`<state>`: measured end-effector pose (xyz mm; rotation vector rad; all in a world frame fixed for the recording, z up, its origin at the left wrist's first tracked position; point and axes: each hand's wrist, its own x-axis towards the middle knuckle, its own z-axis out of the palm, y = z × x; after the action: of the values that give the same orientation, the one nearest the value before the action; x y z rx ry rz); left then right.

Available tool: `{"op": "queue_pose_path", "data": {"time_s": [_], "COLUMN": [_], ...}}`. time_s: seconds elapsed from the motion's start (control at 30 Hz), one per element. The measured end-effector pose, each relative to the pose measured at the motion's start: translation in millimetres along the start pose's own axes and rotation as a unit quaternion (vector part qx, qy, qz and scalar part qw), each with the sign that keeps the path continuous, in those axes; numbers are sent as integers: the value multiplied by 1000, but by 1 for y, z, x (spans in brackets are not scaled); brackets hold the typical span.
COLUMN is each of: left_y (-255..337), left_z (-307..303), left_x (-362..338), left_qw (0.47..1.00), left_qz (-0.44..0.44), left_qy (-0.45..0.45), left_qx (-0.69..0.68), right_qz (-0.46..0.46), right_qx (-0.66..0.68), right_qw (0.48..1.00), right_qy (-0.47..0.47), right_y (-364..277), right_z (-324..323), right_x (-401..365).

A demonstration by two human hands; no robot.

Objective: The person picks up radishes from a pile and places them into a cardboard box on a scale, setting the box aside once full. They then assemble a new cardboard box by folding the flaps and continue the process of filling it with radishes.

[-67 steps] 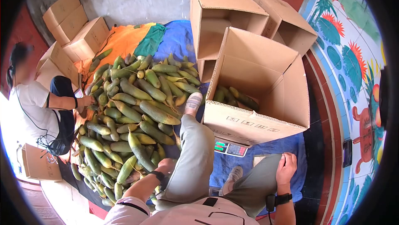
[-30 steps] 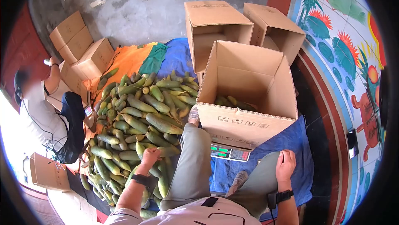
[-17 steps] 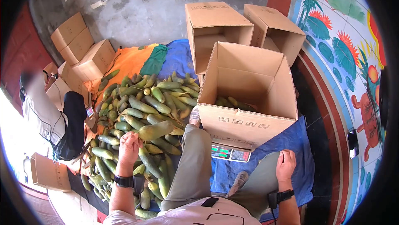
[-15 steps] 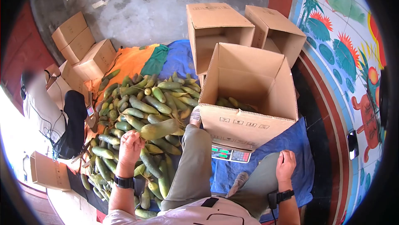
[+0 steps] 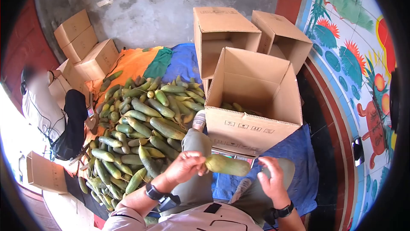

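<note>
A large green-yellow cucumber point(image 5: 228, 165) is held by its left end in the fingers of my left hand point(image 5: 187, 167), above my lap and in front of the open box. Near the cucumber's right end is my right hand point(image 5: 272, 177), its fingers spread and nothing in them. Beyond the cucumber stands an open cardboard box point(image 5: 252, 130) on a scale point(image 5: 234, 155), which the box and cucumber partly hide. Some cucumbers point(image 5: 237, 107) show inside the box. The large pile of cucumbers point(image 5: 143, 124) spreads to the left of my leg.
Two open cardboard boxes point(image 5: 224, 19) point(image 5: 282, 24) lie behind the nearer one. More boxes point(image 5: 97, 62) stand at the back left. At the far left sits another person point(image 5: 45, 107). A small box point(image 5: 47, 173) is at lower left, and a blue sheet point(image 5: 299, 158) lies on the floor.
My left hand has moved right with the cucumber, from over the pile to in front of the box. My right hand has left my knee and opened near the cucumber's far end.
</note>
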<state>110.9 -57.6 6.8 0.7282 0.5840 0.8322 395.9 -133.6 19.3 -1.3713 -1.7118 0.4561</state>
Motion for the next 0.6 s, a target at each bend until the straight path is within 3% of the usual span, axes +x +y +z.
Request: {"op": "queue_pose_path", "data": {"time_s": [0.07,0.17,0.23,0.33,0.4,0.6], "left_y": [-9,-19,-21,-21,-24,-26], "left_z": [6,10,12,11,5,-10], "left_x": [6,11,12,16,20,31], "left_qw": [998,995,994,993,989,983], "left_qz": [-16,-20,-22,-19,10,0], "left_qy": [-53,-84,-91,-110,-140,-106], "left_qx": [-29,-50,-55,-35,56,148], "right_qz": [-3,-50,2,7,1,-11], "right_qx": [79,27,56,71,54,10], "right_qw": [995,995,996,996,997,1000], "right_qy": [-68,-83,-65,-57,-48,7], "right_y": [-6,-8,-6,-12,-17,-28], "right_z": [5,13,16,10,3,-26], "right_x": [1,1,-1,2,9,34]}}
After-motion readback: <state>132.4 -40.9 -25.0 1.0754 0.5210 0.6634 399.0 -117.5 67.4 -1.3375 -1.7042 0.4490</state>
